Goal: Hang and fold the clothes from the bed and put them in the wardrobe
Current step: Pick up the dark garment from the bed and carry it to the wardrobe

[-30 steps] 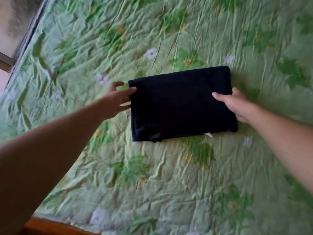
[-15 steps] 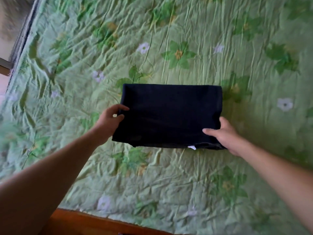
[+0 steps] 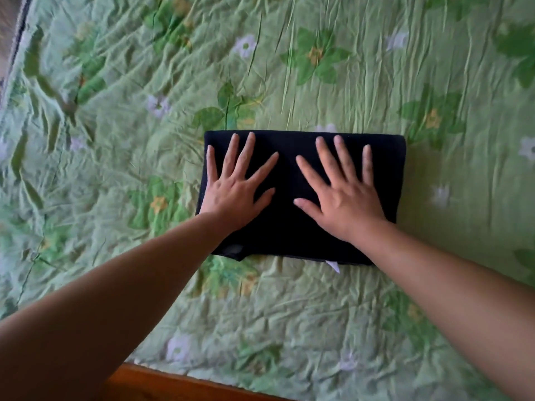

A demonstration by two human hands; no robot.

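Folding step, near its end: left hand [image 3: 231, 195] and right hand [image 3: 344, 201], fingers [image 3: 241, 157] spread flat, press the folded dark garment [image 3: 292, 227] on the bed [image 3: 289, 314]; next, likely carrying it to the wardrobe.

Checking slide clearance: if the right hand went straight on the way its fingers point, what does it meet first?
The right hand lies flat on the folded dark garment, pointing away from the person. It would probably cross the garment's far edge first, then only green bedspread, as far as the frame shows.
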